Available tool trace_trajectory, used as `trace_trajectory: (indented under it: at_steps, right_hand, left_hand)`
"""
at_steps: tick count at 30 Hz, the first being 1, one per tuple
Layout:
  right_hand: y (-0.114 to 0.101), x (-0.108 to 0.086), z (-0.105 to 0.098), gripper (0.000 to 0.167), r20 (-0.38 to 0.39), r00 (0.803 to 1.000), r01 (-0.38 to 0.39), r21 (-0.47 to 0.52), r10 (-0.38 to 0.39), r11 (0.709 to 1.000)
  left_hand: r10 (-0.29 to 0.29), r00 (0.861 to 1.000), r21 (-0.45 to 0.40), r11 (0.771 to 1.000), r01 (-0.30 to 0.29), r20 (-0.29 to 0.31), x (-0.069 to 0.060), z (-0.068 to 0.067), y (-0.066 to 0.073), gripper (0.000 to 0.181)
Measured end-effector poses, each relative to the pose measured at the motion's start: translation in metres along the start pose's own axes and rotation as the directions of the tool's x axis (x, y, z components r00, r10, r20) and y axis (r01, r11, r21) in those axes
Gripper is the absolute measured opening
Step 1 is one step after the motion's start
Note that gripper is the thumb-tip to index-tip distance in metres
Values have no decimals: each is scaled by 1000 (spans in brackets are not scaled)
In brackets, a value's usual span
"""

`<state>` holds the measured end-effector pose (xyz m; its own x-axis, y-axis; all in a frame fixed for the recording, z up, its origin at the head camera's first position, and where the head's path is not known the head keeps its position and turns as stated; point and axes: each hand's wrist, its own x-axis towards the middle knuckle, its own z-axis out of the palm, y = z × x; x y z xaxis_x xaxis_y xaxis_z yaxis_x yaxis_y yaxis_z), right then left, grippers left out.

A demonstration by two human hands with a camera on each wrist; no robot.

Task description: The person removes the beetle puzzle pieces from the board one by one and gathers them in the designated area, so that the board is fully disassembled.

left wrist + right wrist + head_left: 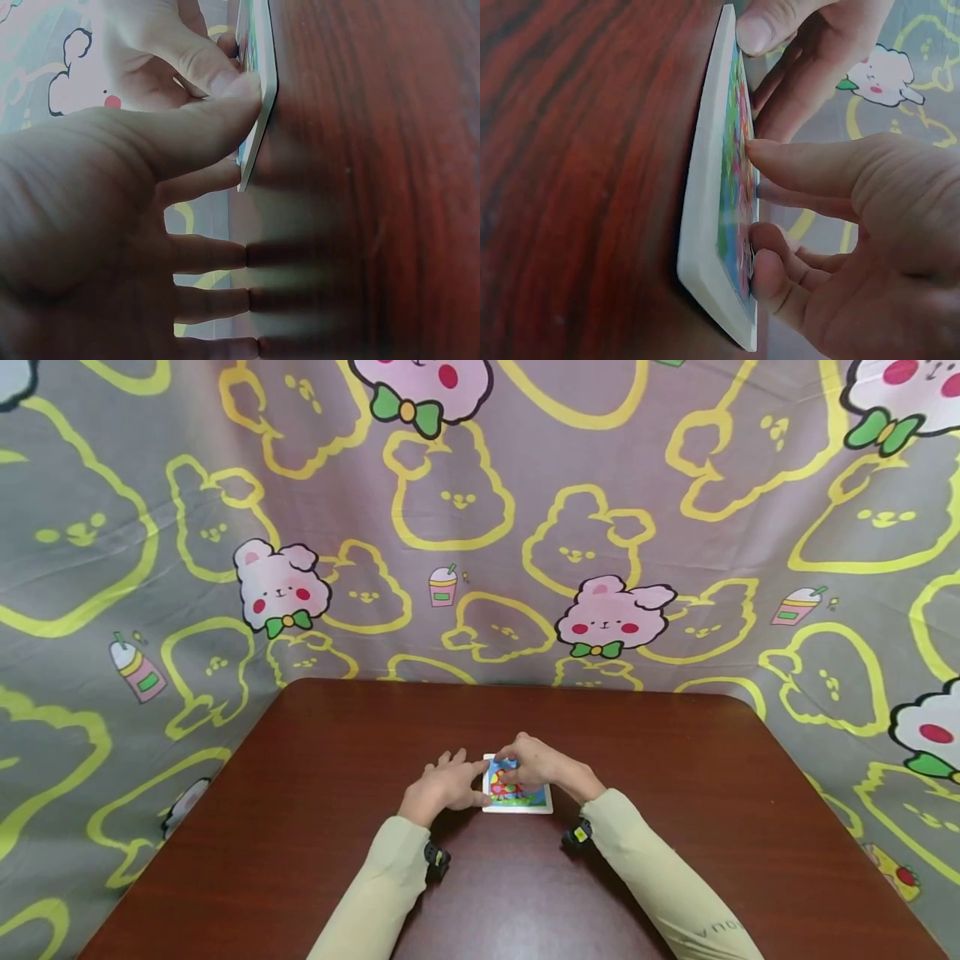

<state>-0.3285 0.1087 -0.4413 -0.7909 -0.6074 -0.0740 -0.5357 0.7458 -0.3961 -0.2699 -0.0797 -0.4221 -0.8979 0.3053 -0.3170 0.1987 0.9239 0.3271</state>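
A small white-framed board [517,811] with a colourful picture lies flat on the table; its white edge [697,217] shows in the right wrist view. My left hand [444,787] is at the board's left side, thumb and index finger touching its edge, the other fingers spread with their tips on the table. Above the picture is my right hand [542,763], its fingers bent and their tips [769,274] touching the picture surface. Whether these fingertips pinch a piece of the picture is hidden.
The dark red-brown table [360,727] extends around the board. Behind it and at both sides hangs a grey patterned cloth [510,560]. Black wrist cameras sit at both wrists, low over the table.
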Motion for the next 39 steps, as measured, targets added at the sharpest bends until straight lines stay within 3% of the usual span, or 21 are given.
trace_trajectory:
  at_steps: [8, 24, 32, 39]
  right_hand:
    - [0, 0, 1, 31, 32, 999, -35, 72, 33, 997]
    - [5, 4, -2, 30, 34, 999, 0, 145, -5, 989]
    - [4, 4, -1, 30, -1, 1000, 15, 128, -15, 992]
    - [-2, 6, 0, 14, -124, 992, 24, 136, -7, 990]
  left_hand:
    - [-6, 1000, 16, 1000, 6, -3, 2, 1, 1, 66]
    - [-16, 1000, 37, 999, 16, 6, 3, 1, 3, 69]
    - [-23, 1000, 44, 999, 22, 12, 5, 2, 2, 69]
    - [-28, 1000, 34, 999, 27, 9, 6, 3, 1, 70]
